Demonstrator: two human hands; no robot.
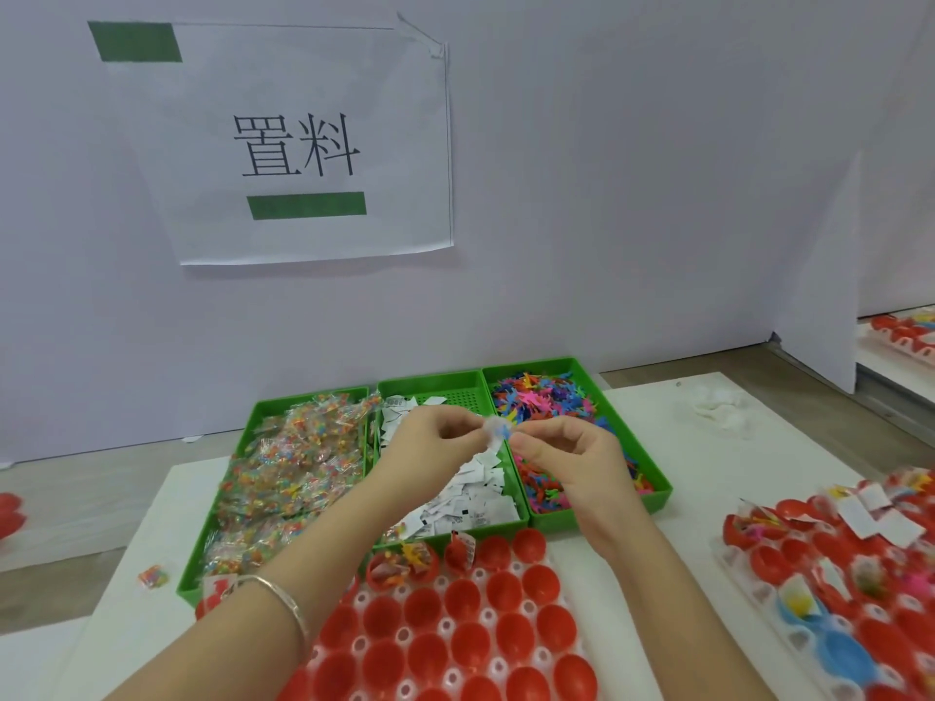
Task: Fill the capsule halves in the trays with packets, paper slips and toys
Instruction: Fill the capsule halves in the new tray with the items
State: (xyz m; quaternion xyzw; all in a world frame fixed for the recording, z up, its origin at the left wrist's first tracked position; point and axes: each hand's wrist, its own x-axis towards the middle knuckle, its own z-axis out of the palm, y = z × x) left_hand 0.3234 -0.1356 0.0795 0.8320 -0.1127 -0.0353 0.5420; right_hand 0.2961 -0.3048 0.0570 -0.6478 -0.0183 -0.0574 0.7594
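Both my hands hover above the green bins and pinch one small bundle [497, 431], a white paper slip with a blue toy, between their fingertips. My left hand [432, 440] holds it from the left, my right hand [571, 460] from the right. Below them lie three green bins: candy packets [293, 473], paper slips [470, 503] and coloured toys [551, 397]. In front stands a white tray of red capsule halves [455, 629]; a few halves [402, 566] at its far left edge hold items, and most of the others show nothing inside.
A second tray [840, 548] at the right holds red and blue capsule halves with slips and toys in them. One loose packet [153, 575] lies on the white mat at the left. A white wall with a paper sign [298, 144] stands behind the bins.
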